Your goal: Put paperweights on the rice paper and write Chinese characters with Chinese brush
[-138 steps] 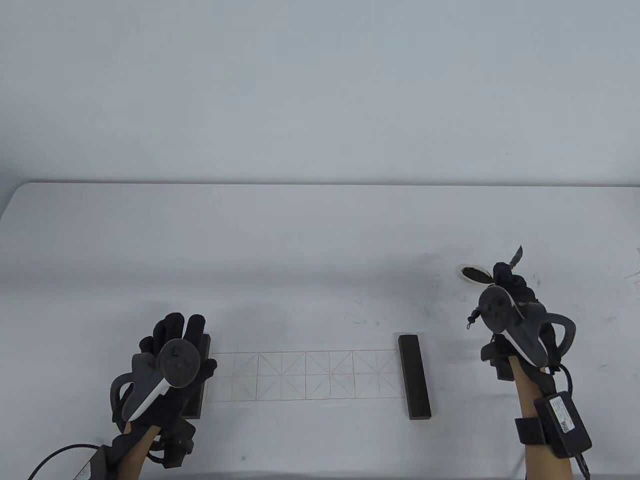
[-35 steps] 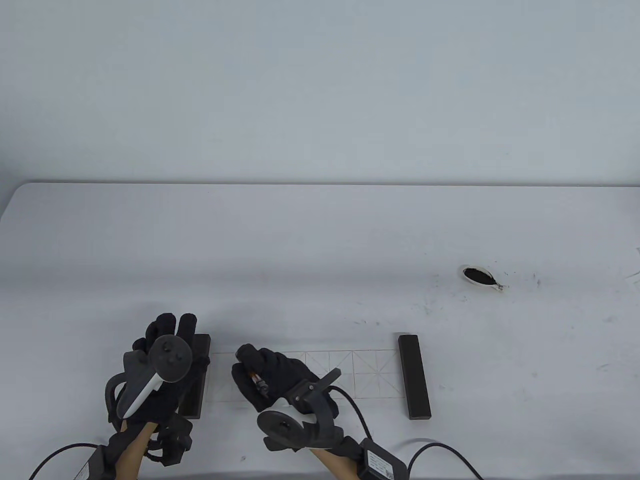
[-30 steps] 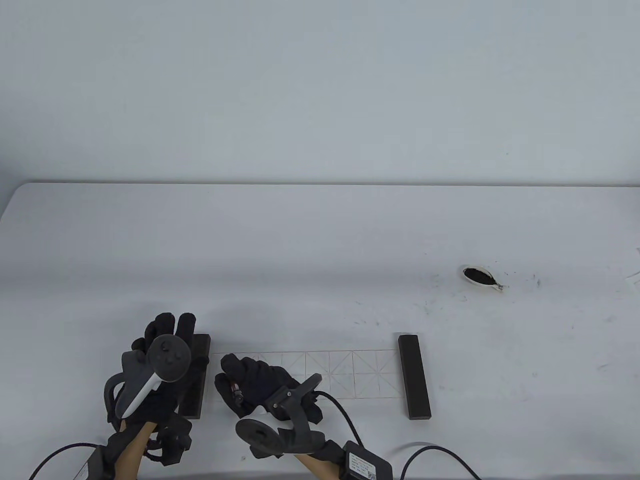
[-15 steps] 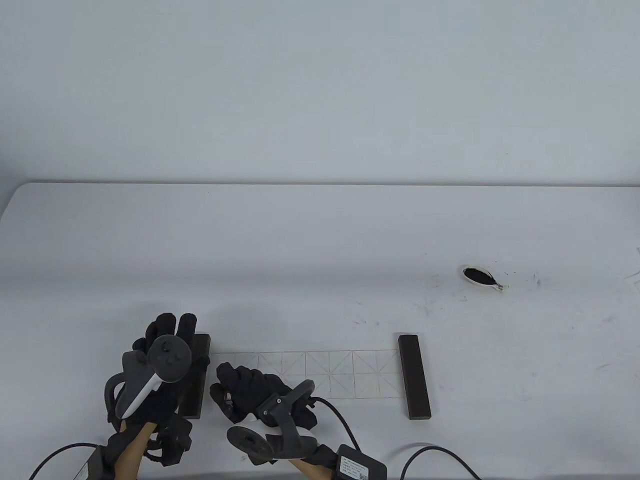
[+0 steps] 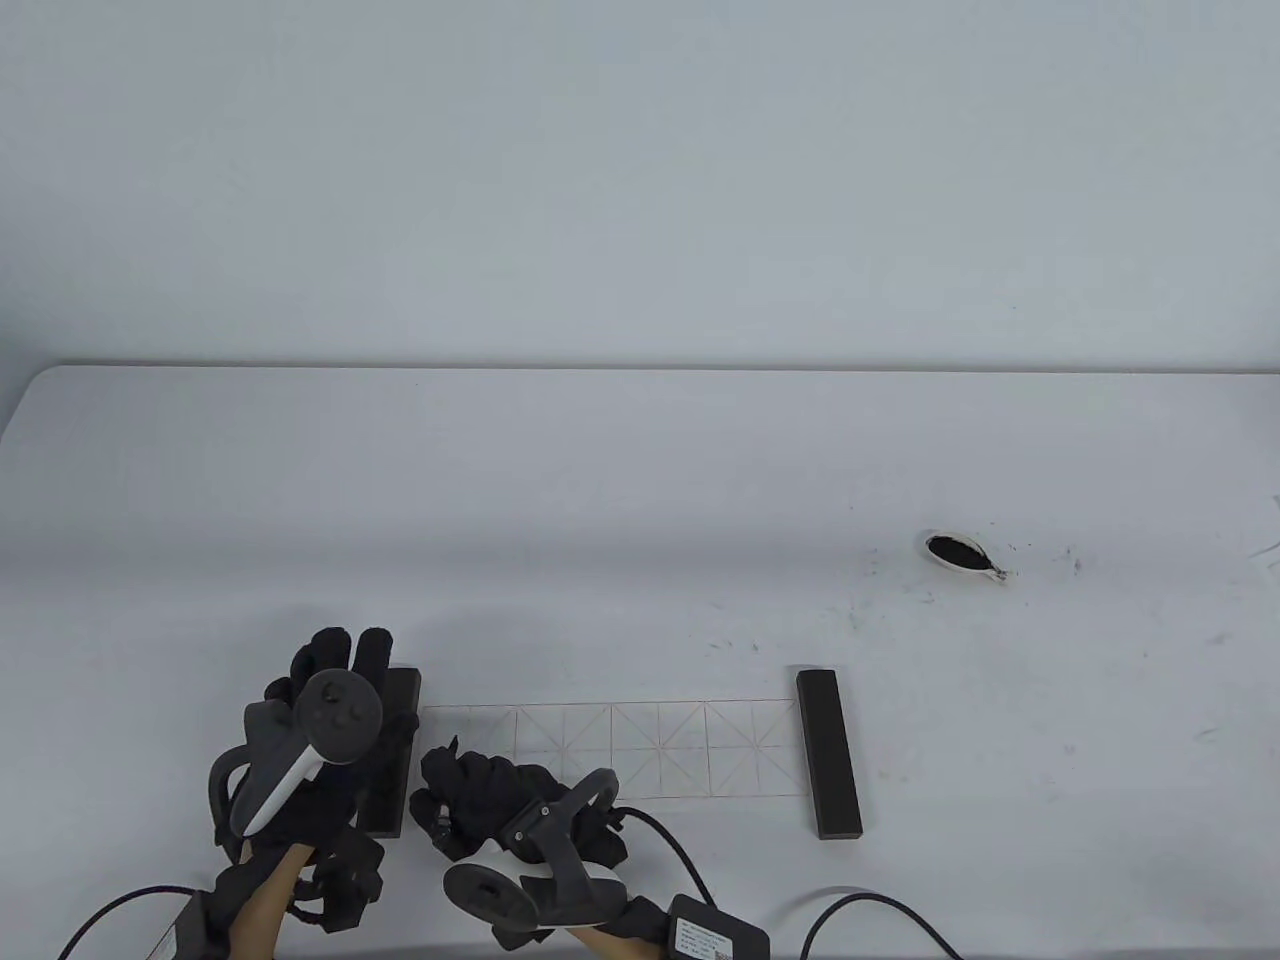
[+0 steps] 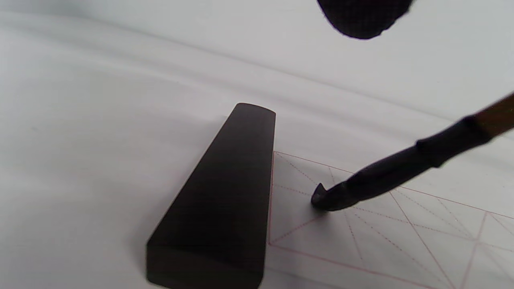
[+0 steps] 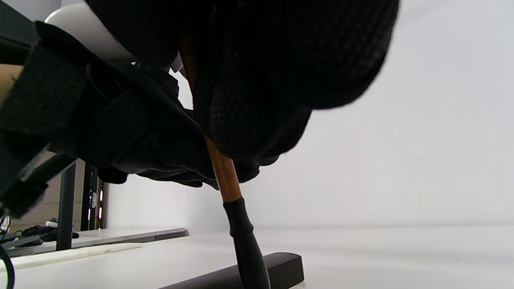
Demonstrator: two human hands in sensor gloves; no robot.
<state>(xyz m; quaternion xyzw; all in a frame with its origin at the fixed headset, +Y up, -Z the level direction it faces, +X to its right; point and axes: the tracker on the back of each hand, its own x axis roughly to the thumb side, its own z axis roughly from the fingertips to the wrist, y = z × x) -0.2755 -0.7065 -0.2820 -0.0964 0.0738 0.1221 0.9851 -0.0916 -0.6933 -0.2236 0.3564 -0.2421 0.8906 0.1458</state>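
The rice paper (image 5: 660,748), a strip of red-lined squares, lies near the table's front edge. A dark paperweight (image 5: 828,755) sits on its right end, another paperweight (image 5: 403,700) on its left end. My left hand (image 5: 335,675) lies over that left paperweight with fingers stretched out. My right hand (image 5: 480,785) grips the brush above the paper's left end. In the left wrist view the brush's black tip (image 6: 323,198) touches the leftmost square of the rice paper (image 6: 381,241), right beside the paperweight (image 6: 225,196). The right wrist view shows the brown brush shaft (image 7: 225,172) running out of my curled fingers (image 7: 257,100).
A small white ink dish (image 5: 955,552) with black ink stands at the right, with ink specks on the table around it. A black cable (image 5: 880,905) loops along the front edge behind my right wrist.
My right hand brought the brush from the ink dish to the paper's left end, then slid left and nearer the front edge. The left hand and both paperweights stayed put.
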